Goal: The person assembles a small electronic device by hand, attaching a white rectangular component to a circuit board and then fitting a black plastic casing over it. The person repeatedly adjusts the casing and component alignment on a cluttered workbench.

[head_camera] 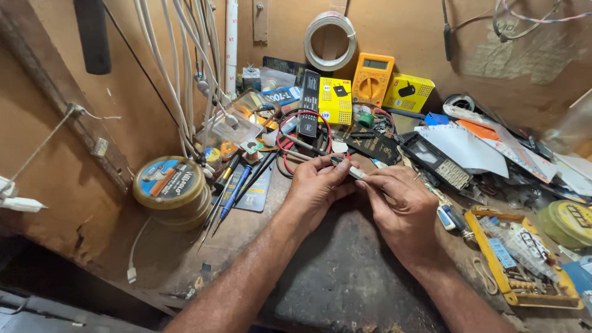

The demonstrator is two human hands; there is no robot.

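Both hands pinch one small silver-and-black part between their fingertips, above the dark bench mat [345, 277].

Left hand [317, 188] clamps the part [345, 166] at its dark end; right hand [401, 206] grips the pale end. Left of the grip lie blue screwdrivers [234, 194]; right, a yellow parts tray [505, 271]. Best kept steady and low over the mat.

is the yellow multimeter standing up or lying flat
Standing up: the yellow multimeter leans nearly upright against the brown back wall, display on top, dial facing out.
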